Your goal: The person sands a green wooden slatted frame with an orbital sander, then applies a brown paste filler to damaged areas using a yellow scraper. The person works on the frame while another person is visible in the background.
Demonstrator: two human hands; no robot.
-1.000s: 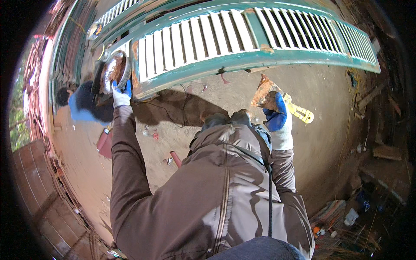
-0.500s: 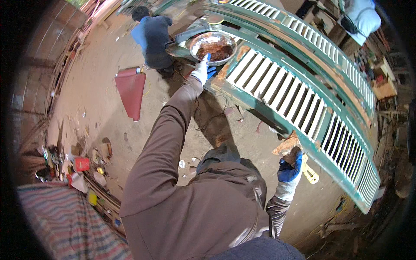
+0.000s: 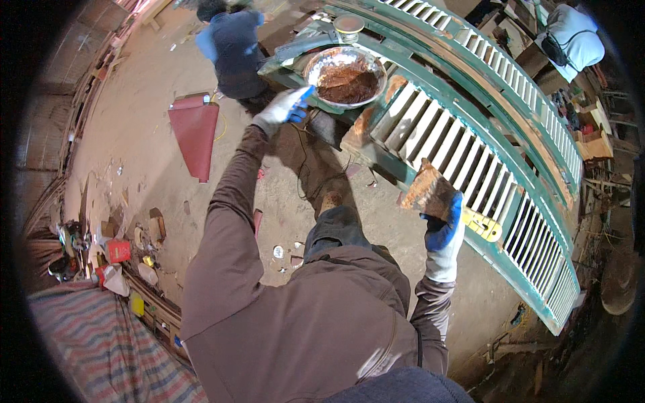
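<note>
My left hand [image 3: 283, 111], in a white and blue glove, is just left of a metal bowl [image 3: 310, 66] of thick reddish-brown paste [image 3: 351, 88]. Its fingers are stretched out and hold nothing. My right hand [image 3: 443, 232], gloved alike, is closed around a putty knife [image 3: 484, 226] with a yellow handle. Brown paste coats the wide blade [image 3: 427, 191], which points up and left. Blade and handle are over the near edge of a green louvered shutter [image 3: 386, 161] with pale slats [image 3: 447, 144]. The bowl rests at the shutter's far left end.
A round can [image 3: 349, 25] stands behind the bowl. More green shutters [image 3: 463, 87] lie beyond. One person [image 3: 232, 54] crouches at far left, another [image 3: 574, 40] is at far right. A red tapered piece [image 3: 195, 134] lies on the floor; clutter and a striped sheet [image 3: 107, 336] are at left.
My left hand has drawn back leftward from the bowl's rim. My right hand has raised the putty knife up and over the shutter's near edge. The view has shifted slightly.
</note>
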